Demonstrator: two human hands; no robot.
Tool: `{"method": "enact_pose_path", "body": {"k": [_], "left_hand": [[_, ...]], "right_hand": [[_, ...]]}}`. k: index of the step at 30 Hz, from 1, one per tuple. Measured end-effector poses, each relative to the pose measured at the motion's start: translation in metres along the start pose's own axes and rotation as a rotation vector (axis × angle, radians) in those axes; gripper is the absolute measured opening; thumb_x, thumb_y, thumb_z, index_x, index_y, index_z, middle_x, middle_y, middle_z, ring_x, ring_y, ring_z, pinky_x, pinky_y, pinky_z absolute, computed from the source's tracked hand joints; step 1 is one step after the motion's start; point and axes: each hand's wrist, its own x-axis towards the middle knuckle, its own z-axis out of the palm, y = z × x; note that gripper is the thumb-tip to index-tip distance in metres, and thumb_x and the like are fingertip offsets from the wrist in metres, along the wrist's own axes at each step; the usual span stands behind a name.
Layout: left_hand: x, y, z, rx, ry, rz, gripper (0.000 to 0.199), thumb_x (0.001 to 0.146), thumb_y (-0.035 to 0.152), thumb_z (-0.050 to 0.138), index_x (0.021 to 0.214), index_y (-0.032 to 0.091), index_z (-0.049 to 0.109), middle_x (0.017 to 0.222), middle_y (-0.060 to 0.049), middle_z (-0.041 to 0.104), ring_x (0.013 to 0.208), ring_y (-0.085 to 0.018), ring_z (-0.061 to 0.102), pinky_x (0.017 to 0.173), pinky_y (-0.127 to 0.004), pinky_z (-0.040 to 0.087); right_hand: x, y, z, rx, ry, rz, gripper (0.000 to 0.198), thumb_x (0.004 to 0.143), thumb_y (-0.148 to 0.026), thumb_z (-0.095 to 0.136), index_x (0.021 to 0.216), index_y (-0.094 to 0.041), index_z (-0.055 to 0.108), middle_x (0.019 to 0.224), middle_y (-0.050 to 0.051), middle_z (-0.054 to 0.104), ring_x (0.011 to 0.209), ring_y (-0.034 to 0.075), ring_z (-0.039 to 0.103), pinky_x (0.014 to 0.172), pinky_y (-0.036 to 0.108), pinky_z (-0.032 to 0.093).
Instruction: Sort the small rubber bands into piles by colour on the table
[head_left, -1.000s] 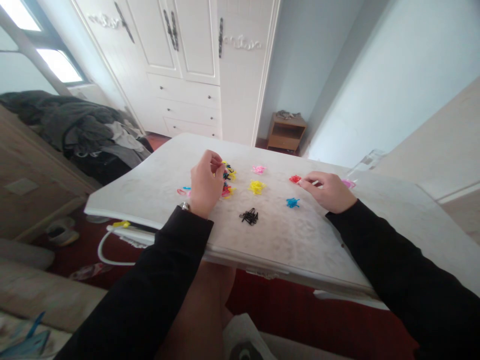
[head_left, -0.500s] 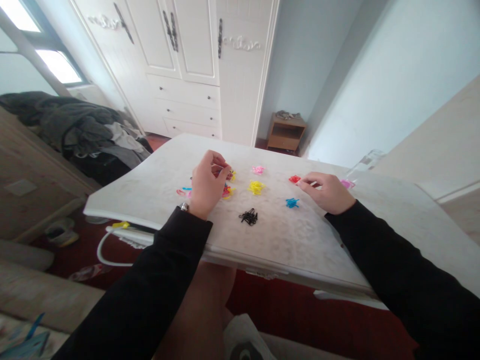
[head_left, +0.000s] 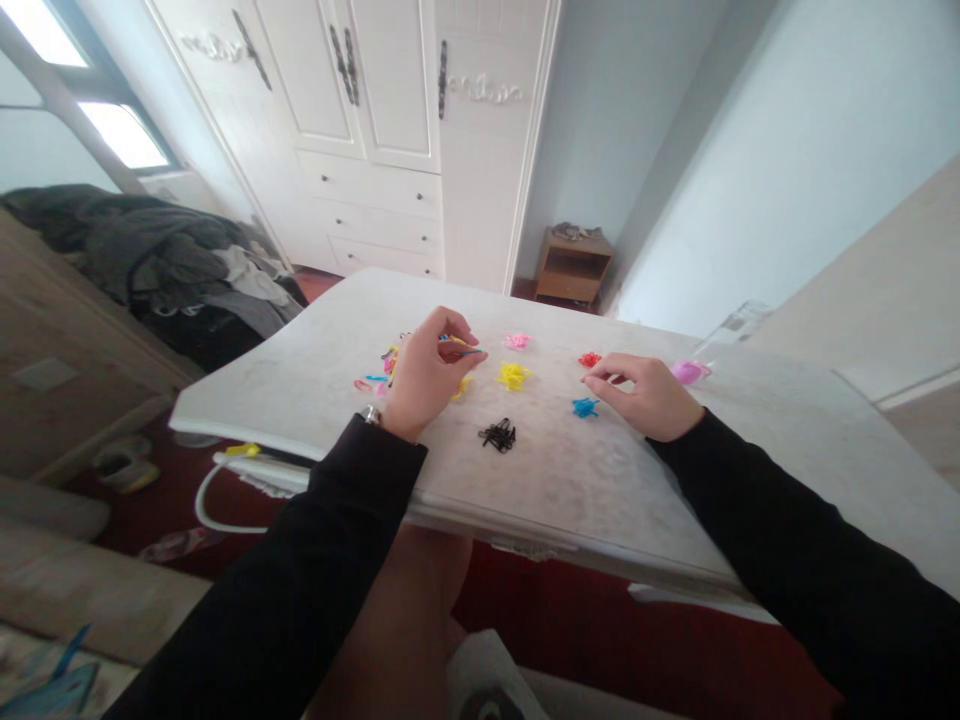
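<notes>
My left hand [head_left: 429, 372] pinches a small blue elastic band [head_left: 472, 351] between thumb and fingertips. It hovers over a mixed heap of coloured bands [head_left: 390, 360], which it partly hides. My right hand [head_left: 637, 390] has thumb and fingers closed together, between a red pile [head_left: 589, 359] and a blue pile [head_left: 584, 407]; whatever its fingertips may hold is too small to make out. Between the hands lie a pink pile [head_left: 517, 342], a yellow pile [head_left: 514, 376] and a black pile [head_left: 498, 435] of bands.
A pink rounded object [head_left: 688, 371] lies beyond my right hand, near a clear plastic item [head_left: 742, 320]. All the piles rest on a white table [head_left: 547, 490]. Past it stand a white wardrobe [head_left: 375, 215] and a small wooden cabinet [head_left: 574, 265]; clothes [head_left: 172, 250] are heaped at left.
My left hand has shifted slightly right, and a blue band now shows in its fingertips. My right hand has drawn back from the red pile towards the blue one.
</notes>
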Motion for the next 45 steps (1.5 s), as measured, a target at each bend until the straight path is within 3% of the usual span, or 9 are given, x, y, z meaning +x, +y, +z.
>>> {"method": "enact_pose_path", "body": {"k": [5,9,14,20,29,34,45], "left_hand": [[-0.003,0.012,0.001,-0.008,-0.077,0.021,0.032,0.077,0.006,0.078,0.093,0.02,0.055,0.092,0.004,0.065,0.075,-0.01,0.074,0.063,-0.017,0.057],[-0.007,0.021,0.005,0.058,-0.161,0.09,0.027,0.081,0.01,0.078,0.094,0.02,0.056,0.094,0.003,0.066,0.076,-0.01,0.074,0.065,-0.017,0.057],[-0.011,0.023,0.01,0.083,-0.315,0.199,0.022,0.086,0.012,0.075,0.1,0.019,0.059,0.104,-0.001,0.067,0.079,-0.01,0.074,0.069,-0.017,0.058],[-0.013,0.026,0.012,0.074,-0.389,0.298,0.019,0.09,0.011,0.072,0.104,0.019,0.061,0.107,-0.001,0.067,0.08,-0.009,0.072,0.072,-0.018,0.059],[-0.016,0.026,0.014,0.097,-0.433,0.3,0.019,0.092,0.013,0.071,0.106,0.02,0.06,0.107,-0.002,0.066,0.079,-0.009,0.072,0.07,-0.019,0.059],[-0.016,0.027,0.014,0.095,-0.449,0.304,0.019,0.092,0.011,0.07,0.107,0.019,0.06,0.11,-0.003,0.065,0.076,-0.008,0.071,0.07,-0.018,0.059],[-0.017,0.028,0.015,0.084,-0.46,0.243,0.024,0.091,0.011,0.072,0.11,0.02,0.061,0.111,-0.002,0.07,0.081,-0.01,0.075,0.07,-0.017,0.06]], "right_hand": [[-0.002,-0.004,0.002,0.011,-0.022,-0.073,0.021,0.092,-0.032,0.061,0.085,-0.018,0.076,0.09,0.009,0.078,0.083,0.024,0.072,0.074,0.039,0.056],[-0.006,-0.015,0.007,0.036,-0.041,-0.259,0.019,0.095,-0.034,0.064,0.1,-0.021,0.076,0.109,0.011,0.078,0.105,0.029,0.072,0.093,0.048,0.058],[-0.012,-0.029,0.016,0.063,-0.132,-0.436,0.037,0.096,-0.036,0.068,0.132,-0.024,0.068,0.147,0.014,0.064,0.133,0.032,0.061,0.111,0.058,0.05],[-0.015,-0.029,0.021,0.1,-0.22,-0.481,0.059,0.097,-0.032,0.068,0.154,-0.031,0.053,0.16,0.01,0.054,0.147,0.031,0.049,0.119,0.061,0.043],[-0.015,-0.029,0.022,0.11,-0.241,-0.527,0.064,0.097,-0.03,0.069,0.158,-0.031,0.048,0.154,0.012,0.059,0.143,0.03,0.054,0.117,0.058,0.047],[-0.016,-0.028,0.021,0.104,-0.237,-0.526,0.063,0.097,-0.031,0.068,0.156,-0.03,0.05,0.161,0.014,0.052,0.147,0.032,0.05,0.118,0.06,0.045],[-0.016,-0.03,0.02,0.119,-0.244,-0.525,0.06,0.096,-0.031,0.069,0.154,-0.029,0.052,0.159,0.014,0.054,0.144,0.03,0.052,0.117,0.057,0.046]]}}
